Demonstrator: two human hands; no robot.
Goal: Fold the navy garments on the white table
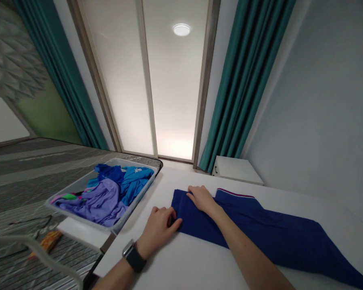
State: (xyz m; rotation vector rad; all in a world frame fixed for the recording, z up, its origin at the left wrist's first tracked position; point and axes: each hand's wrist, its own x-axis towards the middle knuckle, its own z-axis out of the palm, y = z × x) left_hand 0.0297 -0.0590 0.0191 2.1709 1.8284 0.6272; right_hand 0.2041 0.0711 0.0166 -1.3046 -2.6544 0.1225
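Head view: a dark blue garment (pixel 260 233) lies flat on the white table (pixel 181 262), running from the centre out toward 4 o'clock. The left hand (pixel 157 228), a dark watch (pixel 134 257) on its wrist, rests at the garment's near left corner, fingers curled and pinching the cloth edge. The right hand (pixel 201 198) lies palm down just beyond it, toward 1 o'clock, fingers pressed together on the folded end. At 9 o'clock from the hands a grey bin (pixel 78 187) holds blue and purple clothes (pixel 109 193). A small white cabinet (pixel 236 169) stands at 1 o'clock, below teal curtains (pixel 245 80).
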